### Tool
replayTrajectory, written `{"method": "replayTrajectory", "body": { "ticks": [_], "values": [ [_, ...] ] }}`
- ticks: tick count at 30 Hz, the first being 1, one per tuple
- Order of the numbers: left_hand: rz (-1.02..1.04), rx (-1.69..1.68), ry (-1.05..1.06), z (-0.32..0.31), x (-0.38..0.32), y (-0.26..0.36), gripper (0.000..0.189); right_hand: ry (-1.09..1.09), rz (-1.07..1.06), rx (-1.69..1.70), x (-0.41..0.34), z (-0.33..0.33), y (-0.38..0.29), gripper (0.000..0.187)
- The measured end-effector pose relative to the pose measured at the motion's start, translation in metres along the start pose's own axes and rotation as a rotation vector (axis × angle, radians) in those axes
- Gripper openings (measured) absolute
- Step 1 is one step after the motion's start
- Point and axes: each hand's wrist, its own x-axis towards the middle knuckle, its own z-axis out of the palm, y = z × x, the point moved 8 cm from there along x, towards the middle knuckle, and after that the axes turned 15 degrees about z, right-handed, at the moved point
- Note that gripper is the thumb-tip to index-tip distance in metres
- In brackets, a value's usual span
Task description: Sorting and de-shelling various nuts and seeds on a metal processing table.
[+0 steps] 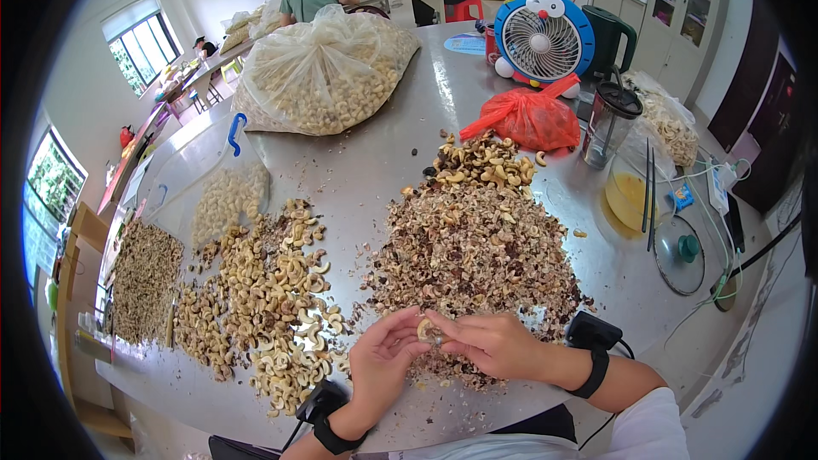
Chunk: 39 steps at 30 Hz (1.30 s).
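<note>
Between the fingertips of my left hand (391,352) is a pale curved cashew nut (424,329). My right hand (491,344) meets it from the other side, its fingers closed on something small that I cannot make out. Both hands are over the near edge of a large heap of broken cashew bits and skins (473,255). Browned whole cashews (489,163) lie at the heap's far end. To the left spreads a pile of peeled cashews (275,294), with a heap of fine crumbs (144,281) beyond it.
A clear plastic bin (185,169) holding cashews stands at the left, a big sack of cashews (326,70) behind. At the right are a red plastic bag (527,118), a blue fan (540,41), a lidded cup (607,121), a bowl with chopsticks (629,195) and a glass lid (679,255). People work farther back.
</note>
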Motion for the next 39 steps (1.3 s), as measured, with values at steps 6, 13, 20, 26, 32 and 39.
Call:
{"method": "replayTrajectory", "body": {
  "ticks": [6, 13, 20, 26, 32, 39],
  "values": [
    [-0.021, -0.014, 0.014, 0.001, 0.0, -0.002, 0.05, -0.011, 0.0, 0.03, 0.0, 0.0, 0.0, 0.052],
    [-0.028, 0.142, -0.046, 0.004, 0.001, -0.001, 0.05, -0.014, -0.013, 0.042, 0.0, 0.003, 0.003, 0.052],
    [-0.019, 0.142, -0.063, 0.004, 0.0, -0.002, 0.049, -0.032, 0.027, 0.059, 0.0, 0.006, 0.006, 0.051],
    [-0.034, 0.088, -0.03, 0.002, 0.0, -0.004, 0.049, -0.026, 0.057, 0.067, 0.001, 0.003, 0.005, 0.051],
    [-0.009, -0.016, -0.018, 0.002, 0.0, -0.002, 0.046, -0.008, 0.077, 0.089, 0.001, 0.004, 0.01, 0.049],
    [-0.01, -0.001, -0.059, 0.004, -0.001, -0.001, 0.043, 0.04, 0.059, 0.076, 0.0, 0.002, 0.011, 0.042]
  ]
}}
